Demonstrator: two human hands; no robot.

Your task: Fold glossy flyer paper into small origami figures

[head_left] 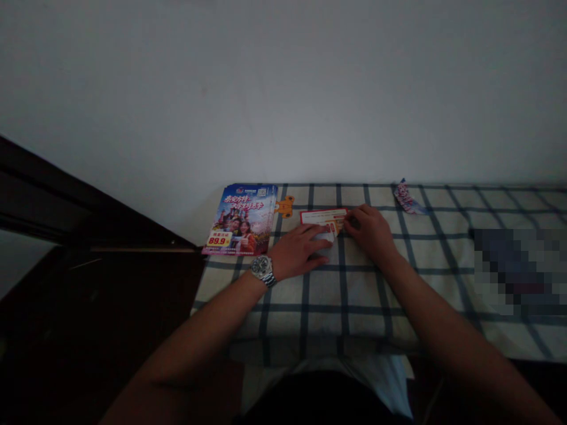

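My left hand [296, 251] lies on the checked cloth [354, 295], its fingertips on the white lower part of a folded paper coupon [323, 217] with a red border. A metal wristwatch [262, 268] sits on my left wrist. My right hand [370, 233] is at the coupon's right end, with its fingertips against the paper. To the left stands a stack of glossy blue travel leaflets [239, 219], and a small orange cut-out [284, 206] lies between it and the coupon. The hands hide part of the coupon.
A crumpled patterned wrapper [406, 198] lies at the cloth's far edge. A pixelated patch [514, 271] covers something on the right. A white wall [283, 88] rises behind the cloth, and a dark wooden frame [53, 200] stands at the left.
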